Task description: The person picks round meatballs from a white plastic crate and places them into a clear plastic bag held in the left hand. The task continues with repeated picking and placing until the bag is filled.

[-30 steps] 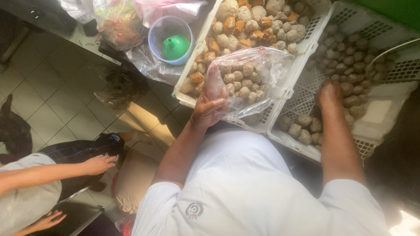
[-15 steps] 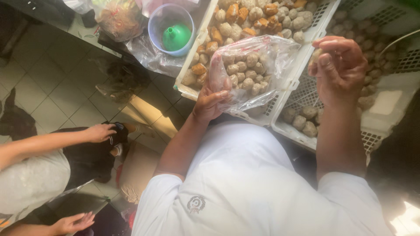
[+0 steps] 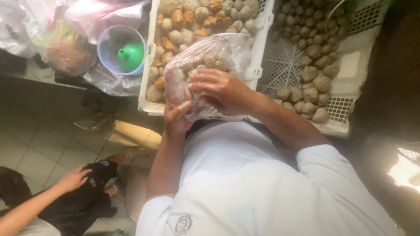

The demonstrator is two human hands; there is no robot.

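Two white perforated crates (image 3: 258, 70) of round brownish balls are set side by side. Above their near edges, a clear plastic bag (image 3: 210, 57) of balls is gripped from below by the left hand (image 3: 177, 118), fingers closed on it. Its front is clasped by the right hand (image 3: 221, 89), fingers curled.

The left hand (image 3: 177, 118) is curling its fingers upward, forearm rising from a short white sleeve. The right hand (image 3: 223, 89) is lying palm-down just above it, fingers spread, wrist bent inward.
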